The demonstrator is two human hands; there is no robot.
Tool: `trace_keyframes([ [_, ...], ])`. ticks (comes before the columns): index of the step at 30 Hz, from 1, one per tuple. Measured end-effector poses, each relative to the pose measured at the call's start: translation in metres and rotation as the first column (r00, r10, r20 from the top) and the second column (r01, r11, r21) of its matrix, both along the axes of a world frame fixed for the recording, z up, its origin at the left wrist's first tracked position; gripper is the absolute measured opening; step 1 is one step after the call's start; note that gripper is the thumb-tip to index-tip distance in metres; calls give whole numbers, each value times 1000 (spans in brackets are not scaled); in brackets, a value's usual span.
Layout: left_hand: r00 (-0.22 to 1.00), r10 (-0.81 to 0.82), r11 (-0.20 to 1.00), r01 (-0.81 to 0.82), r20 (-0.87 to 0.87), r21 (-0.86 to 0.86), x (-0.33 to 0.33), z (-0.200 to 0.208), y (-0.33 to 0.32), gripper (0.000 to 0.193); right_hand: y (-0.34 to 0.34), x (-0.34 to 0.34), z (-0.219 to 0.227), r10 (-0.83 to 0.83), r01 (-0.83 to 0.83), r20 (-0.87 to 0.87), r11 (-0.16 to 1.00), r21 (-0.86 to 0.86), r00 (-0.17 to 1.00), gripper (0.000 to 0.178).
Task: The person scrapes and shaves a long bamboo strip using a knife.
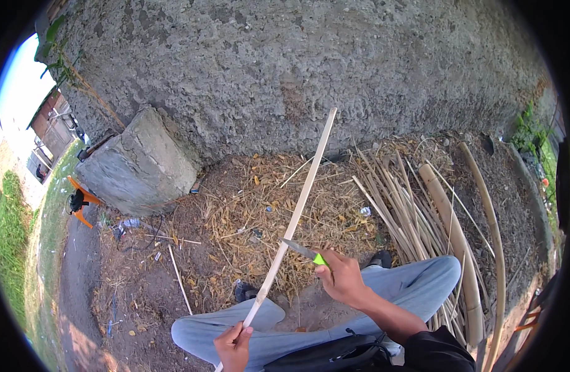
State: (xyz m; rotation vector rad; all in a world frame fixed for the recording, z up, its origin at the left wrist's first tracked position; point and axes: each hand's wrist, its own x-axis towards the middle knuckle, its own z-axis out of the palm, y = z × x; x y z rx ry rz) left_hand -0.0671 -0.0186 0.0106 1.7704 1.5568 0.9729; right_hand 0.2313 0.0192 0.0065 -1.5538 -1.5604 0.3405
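Note:
A long pale strip of split bamboo (304, 190) slants up and away from my lap, its far end in front of the rough wall. My left hand (233, 347) is closed around its near part, thumb on top. In my right hand (341, 278) is a knife (303, 250) with a bright green handle, mostly hidden by my fingers. The grey blade points left and meets the strip about midway along. Whether the edge bites into the bamboo cannot be made out. Both my legs, in light grey-blue trousers (409, 279), are bent beneath my hands.
Split bamboo strips (400, 211) lie heaped on the right, beside a thick bamboo pole (449, 223) and a curved one (486, 217). Ahead rises a rough concrete wall (359, 68); a concrete block (142, 164) stands left. Dry leaves and shavings (260, 192) litter the dirt.

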Motion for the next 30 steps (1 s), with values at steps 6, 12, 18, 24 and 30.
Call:
trace_keyframes([
  [6,993,-39,988,56,112,-147,12,-15,-6,19,-15,-34,-35,295,-302,75,946,120,952,34],
  [12,997,-42,961,60,71,-269,13,-13,-8,21,-19,-38,-38,388,-412,204,907,91,899,29],
  [18,994,-39,968,63,102,-243,15,-23,-16,23,-18,-31,-36,222,-297,320,931,211,921,25],
  [24,976,-58,948,119,209,-294,21,-13,-19,25,-16,-21,-28,117,-232,343,920,316,932,22],
  [30,987,-97,952,131,131,-275,18,-21,-20,25,-6,-4,-22,6,-114,338,947,300,941,23],
])
